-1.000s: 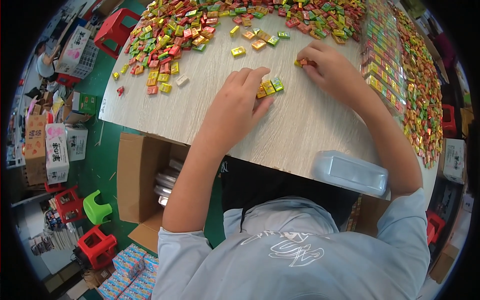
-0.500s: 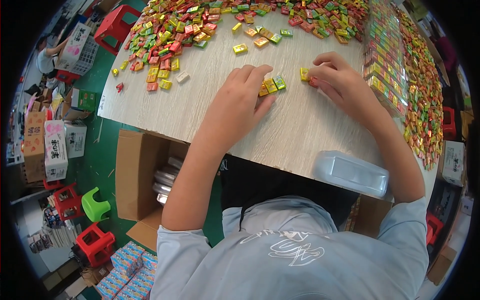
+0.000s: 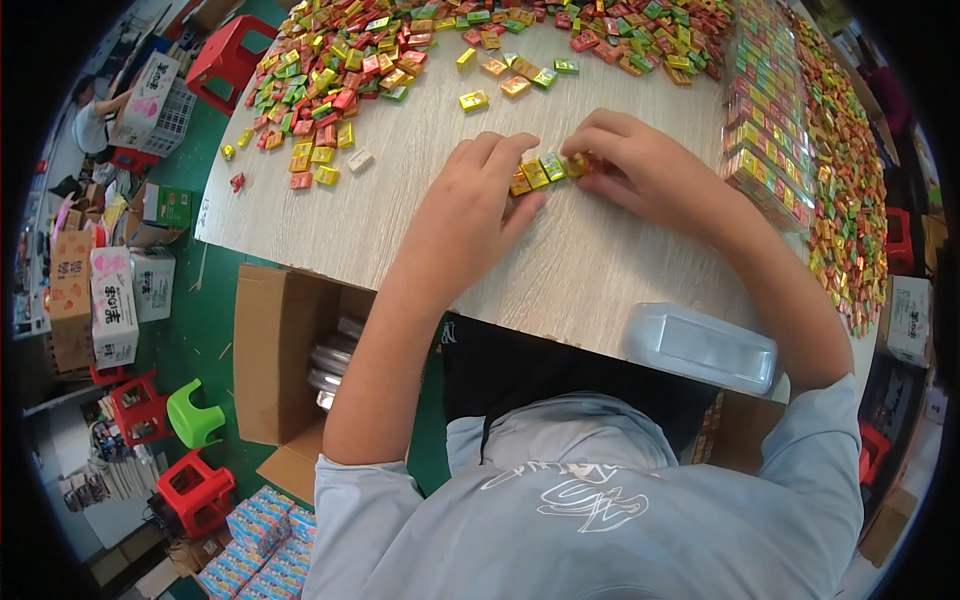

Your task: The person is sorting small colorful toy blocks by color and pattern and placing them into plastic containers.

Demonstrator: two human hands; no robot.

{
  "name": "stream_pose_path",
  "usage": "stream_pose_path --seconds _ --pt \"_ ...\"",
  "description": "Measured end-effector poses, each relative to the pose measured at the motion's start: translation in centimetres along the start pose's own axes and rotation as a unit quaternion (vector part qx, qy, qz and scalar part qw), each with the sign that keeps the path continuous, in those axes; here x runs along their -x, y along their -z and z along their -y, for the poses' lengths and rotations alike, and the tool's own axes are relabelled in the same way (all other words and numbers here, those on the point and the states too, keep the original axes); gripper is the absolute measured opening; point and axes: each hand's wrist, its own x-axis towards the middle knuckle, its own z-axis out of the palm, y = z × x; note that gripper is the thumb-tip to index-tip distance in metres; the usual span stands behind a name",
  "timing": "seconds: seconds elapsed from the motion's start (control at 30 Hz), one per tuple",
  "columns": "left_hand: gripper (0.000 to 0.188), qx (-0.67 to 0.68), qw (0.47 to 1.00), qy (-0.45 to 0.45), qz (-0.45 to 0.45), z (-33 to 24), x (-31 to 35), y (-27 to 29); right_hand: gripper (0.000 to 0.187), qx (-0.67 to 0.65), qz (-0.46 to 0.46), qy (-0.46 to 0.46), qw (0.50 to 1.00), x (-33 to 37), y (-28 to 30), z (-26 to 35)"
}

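Note:
A short row of small wrapped candies (image 3: 536, 175), orange, yellow and green, lies on the light wood-grain table (image 3: 440, 125). My left hand (image 3: 468, 190) closes round the left end of that row, thumb on the near side and fingers on the far side. At the row's right end my right hand (image 3: 640, 175) pinches a yellow candy and a red one, partly hidden by its fingers. The yellow candy is against or very close to the green end piece. Beyond my hands lie a loose yellow candy (image 3: 473, 101) and several others.
Heaped candies (image 3: 340, 80) cover the table's far side. Clear packs filled with candies (image 3: 765, 150) stand at the right, beside another heap (image 3: 845, 200). An upturned clear plastic tray (image 3: 700, 345) rests at the near edge. Below left, an open carton (image 3: 262, 350) holds clear trays.
My right hand has moved left, bringing the yellow and red candies up to the row's right end. My left hand stays by the row, almost unmoved.

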Motion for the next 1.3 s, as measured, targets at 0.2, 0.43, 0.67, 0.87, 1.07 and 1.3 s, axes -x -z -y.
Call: stream_pose_path --seconds 0.2,0.43,0.67,0.87,1.07,1.3 --pt "0.053 0.048 0.998 0.032 0.002 0.2 0.2 0.0 0.026 0.016 0.029 0.015 0.999 -1.4 1.0 0.8" --pt "0.055 0.060 0.998 0.034 0.014 0.0 0.1 0.1 0.021 0.273 -0.087 -0.062 0.956 -6.8 3.6 -4.4" --pt "0.054 0.054 0.998 0.028 0.006 0.2 0.1 0.1 0.019 0.359 -0.108 0.059 0.925 -4.6 1.6 -5.5" --pt "0.052 0.037 0.999 0.019 -0.001 0.4 0.3 0.1 0.010 0.187 0.074 -0.121 0.972 -2.4 3.8 0.3" --pt "0.044 -0.026 0.999 -0.011 -0.030 1.0 -0.4 1.0 0.015 0.033 0.101 -0.071 0.992 -1.5 3.6 1.1" --pt "0.035 -0.253 0.967 -0.028 -0.020 4.9 -3.4 2.0 0.025 0.143 0.031 -0.101 0.984 -3.6 3.1 -1.3"
